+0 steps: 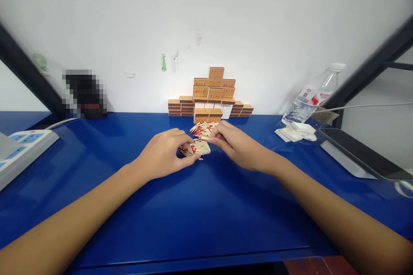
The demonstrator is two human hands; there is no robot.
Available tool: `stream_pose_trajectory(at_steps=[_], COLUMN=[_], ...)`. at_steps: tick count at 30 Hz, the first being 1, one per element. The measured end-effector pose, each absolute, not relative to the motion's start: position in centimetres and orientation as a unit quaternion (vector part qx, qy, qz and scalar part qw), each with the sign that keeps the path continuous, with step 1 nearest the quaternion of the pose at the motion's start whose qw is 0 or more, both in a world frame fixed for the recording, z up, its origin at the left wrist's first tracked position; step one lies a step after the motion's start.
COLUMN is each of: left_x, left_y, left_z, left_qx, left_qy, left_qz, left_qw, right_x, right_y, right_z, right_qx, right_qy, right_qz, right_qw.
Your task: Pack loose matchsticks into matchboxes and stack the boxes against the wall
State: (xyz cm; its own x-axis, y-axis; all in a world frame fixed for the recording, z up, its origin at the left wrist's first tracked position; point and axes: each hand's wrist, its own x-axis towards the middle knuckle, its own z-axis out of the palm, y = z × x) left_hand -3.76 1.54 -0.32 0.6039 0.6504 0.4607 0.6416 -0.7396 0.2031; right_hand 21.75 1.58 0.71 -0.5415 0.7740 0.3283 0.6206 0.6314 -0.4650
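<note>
My left hand (165,152) is closed around a small white matchbox tray (205,149), its thumb along the near side and its fingers at the left end. Red-tipped matches lie inside the tray, and some loose ones stick out under my left fingers. Just behind it is a loose heap of matches (203,129) on the blue table. At the heap's right edge, my right hand (240,145) has thumb and forefinger pinched together; what is between them is hidden. Stacked matchboxes (215,92) form a stepped pile against the wall, behind the heap.
On the blue table (206,215), a white power strip (29,150) lies at far left and a blurred black object (85,94) stands by the wall. To the right are a tilted water bottle (311,96), white pieces (295,132) and a phone (368,152).
</note>
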Motion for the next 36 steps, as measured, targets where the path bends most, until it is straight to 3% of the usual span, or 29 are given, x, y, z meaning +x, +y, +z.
stream_pose_trajectory(at_steps=[6,22,29,36], left_x=[-3.6,-3.7,-3.7,-3.7], left_y=[1.3,1.4,1.6,1.4], left_z=[-0.3,-0.2,-0.2,-0.2], left_qx=[0.896,0.896,0.894,0.897], left_qy=[0.35,0.354,0.36,0.354], left_qz=[0.272,0.266,0.268,0.263], left_qw=[0.022,0.016,0.015,0.018], right_x=[20.6,22.0,23.2,22.7], right_y=[0.6,1.1,1.7,1.4], right_z=[0.5,1.3,1.8,2.3], right_qx=[-0.381,-0.398,-0.393,-0.375], right_qy=[-0.874,-0.882,-0.889,-0.887], right_qz=[0.176,0.091,0.138,0.143], right_qw=[0.246,0.235,0.189,0.226])
